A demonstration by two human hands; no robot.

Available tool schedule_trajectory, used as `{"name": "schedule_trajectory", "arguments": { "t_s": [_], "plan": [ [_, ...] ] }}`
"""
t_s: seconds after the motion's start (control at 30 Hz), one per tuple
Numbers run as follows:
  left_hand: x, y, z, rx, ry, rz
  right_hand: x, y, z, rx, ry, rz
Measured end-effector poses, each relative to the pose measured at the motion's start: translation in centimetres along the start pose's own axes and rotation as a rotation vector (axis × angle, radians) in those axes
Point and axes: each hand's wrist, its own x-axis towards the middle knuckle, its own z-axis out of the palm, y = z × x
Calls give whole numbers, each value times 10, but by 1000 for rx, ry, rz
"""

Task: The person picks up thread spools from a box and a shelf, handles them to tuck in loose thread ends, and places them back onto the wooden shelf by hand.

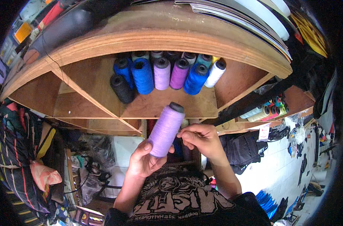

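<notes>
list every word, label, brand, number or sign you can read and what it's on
I'll give places, not wording:
Shirt: big pale letters, smaller print below.
Black fabric at right: a few white letters.
White tag: red print, too small to read.
Purple spool: no lettering visible.
</notes>
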Motion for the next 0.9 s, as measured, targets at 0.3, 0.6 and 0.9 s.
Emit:
{"name": "schedule_trajectory", "arguments": {
  "t_s": [0.3, 0.6, 0.9],
  "plan": [
    [4, -4, -12, -259, -234, -120, 11, -14, -8, -88, -157, -77],
    [10, -2, 2, -392, -227, -84, 7, -34, 17, -608, 387, -786],
    [13, -2, 14, -277, -46, -44, 24, -36, 12, -978, 295, -998]
  ]
}}
